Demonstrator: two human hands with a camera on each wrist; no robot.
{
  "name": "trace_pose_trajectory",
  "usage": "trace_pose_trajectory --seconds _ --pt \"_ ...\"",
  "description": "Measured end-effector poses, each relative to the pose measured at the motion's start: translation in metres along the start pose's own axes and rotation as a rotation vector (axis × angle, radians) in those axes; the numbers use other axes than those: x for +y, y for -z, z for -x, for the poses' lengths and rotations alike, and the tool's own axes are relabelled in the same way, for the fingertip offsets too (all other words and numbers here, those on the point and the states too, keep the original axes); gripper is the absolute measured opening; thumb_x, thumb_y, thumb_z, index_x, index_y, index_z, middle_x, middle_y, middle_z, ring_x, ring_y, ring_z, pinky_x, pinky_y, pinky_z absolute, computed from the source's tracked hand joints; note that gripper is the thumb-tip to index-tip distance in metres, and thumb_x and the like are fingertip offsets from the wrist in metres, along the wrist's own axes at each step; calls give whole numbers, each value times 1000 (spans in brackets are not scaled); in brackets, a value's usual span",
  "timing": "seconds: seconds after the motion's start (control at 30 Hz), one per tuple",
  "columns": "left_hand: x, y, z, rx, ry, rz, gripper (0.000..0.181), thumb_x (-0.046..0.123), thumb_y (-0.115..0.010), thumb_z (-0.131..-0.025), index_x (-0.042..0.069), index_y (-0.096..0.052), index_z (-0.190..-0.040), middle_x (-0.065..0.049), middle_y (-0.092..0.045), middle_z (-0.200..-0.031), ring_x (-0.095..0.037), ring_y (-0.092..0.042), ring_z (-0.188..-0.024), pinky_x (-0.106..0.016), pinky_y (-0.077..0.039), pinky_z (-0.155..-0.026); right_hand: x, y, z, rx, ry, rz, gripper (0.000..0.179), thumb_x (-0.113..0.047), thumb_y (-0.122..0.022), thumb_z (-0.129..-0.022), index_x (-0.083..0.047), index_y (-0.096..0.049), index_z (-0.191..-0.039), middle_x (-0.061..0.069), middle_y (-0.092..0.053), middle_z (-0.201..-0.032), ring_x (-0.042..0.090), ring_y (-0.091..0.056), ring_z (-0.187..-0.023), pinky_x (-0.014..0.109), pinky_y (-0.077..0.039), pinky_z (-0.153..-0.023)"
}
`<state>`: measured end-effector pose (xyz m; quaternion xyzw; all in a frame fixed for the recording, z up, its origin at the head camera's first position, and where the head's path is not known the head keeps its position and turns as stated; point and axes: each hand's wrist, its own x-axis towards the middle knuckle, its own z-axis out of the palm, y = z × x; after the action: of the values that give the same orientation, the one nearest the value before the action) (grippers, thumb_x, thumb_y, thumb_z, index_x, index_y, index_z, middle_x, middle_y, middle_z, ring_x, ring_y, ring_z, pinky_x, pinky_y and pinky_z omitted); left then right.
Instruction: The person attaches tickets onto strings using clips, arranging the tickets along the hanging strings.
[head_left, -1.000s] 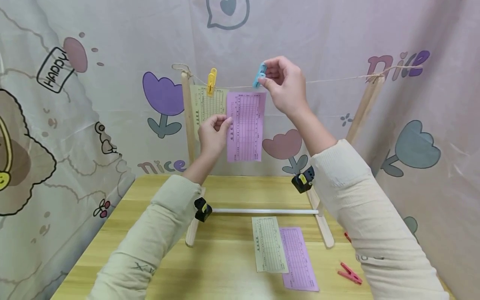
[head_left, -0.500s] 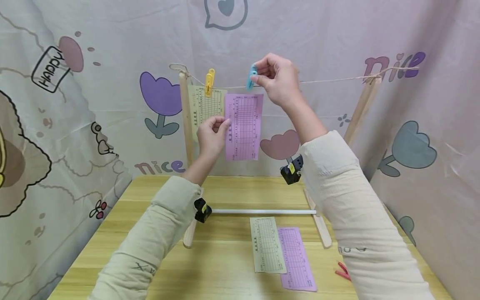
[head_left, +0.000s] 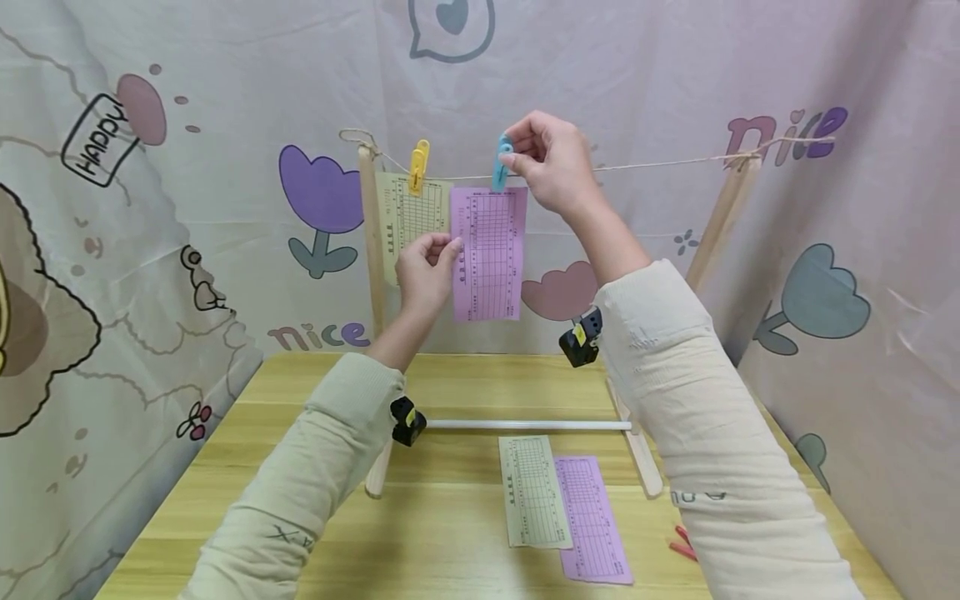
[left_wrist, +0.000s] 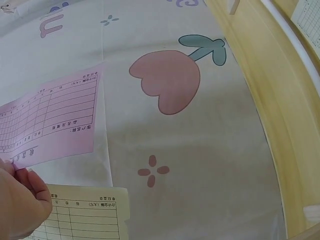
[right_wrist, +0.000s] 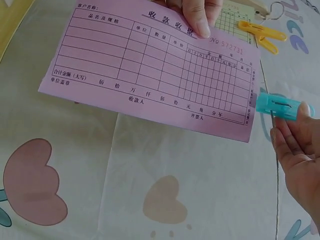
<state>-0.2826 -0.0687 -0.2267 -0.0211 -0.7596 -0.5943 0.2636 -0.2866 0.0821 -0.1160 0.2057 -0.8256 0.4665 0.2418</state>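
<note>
a: where are we at? looks to us like mid-clip on the pink slip (head_left: 489, 258).

b: yeah, our left hand (head_left: 426, 271) is pinching its left edge, top edge just under the string (head_left: 645, 164). our right hand (head_left: 551, 162) has the blue clothespin (head_left: 502, 163) pinched right at the string, tip meeting the paper.

a: is the paper actually caught though?

b: we honestly can't tell. the yellow clothespin (head_left: 417, 167) beside it already has a pale yellow slip (head_left: 412, 212) up, so we'd guess same deal here.

a: next move?

b: our take: keep the slip steady, get string and paper both between the tips, ease off the squeeze, only then let go of the edge. drop it early and it probably slides down to the tabletop (head_left: 450, 542).
</note>
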Motion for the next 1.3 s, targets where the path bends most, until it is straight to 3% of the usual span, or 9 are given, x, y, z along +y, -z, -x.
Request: trace_pose_trajectory --seconds 0.7,0.93,1.3 --pt "3 -3 0 6 -8 41 20 15 -63 -88 -2 -65 -98 -7 -61 -83 -6 -48 -65 -12 -40 -57 2 -2 3 -63 9 130 20 -11 -61 -89 -3 -61 -107 6 -64 -98 5 -55 -78 16 -44 -74" --pt "2 -5 -1 20 -15 34 19 15 -63 -88 -1 -66 -97 -8 -62 -82 -6 -48 -64 -12 -41 -58 2 -4 5 -92 20 194 24 -12 -59 -90 -3 -59 -112 9 -63 -105 15 -59 -90 20 -47 -80" --pt "-2 -6 -4 22 -24 35 18 14 -64 -87 -2 -66 -96 -11 -64 -84 -4 -49 -64 -11 -41 -57 2 -11 5 -134 35 198 31 -7 -56 -92 1 -54 -122 17 -61 -110 24 -59 -100 28 -48 -91"
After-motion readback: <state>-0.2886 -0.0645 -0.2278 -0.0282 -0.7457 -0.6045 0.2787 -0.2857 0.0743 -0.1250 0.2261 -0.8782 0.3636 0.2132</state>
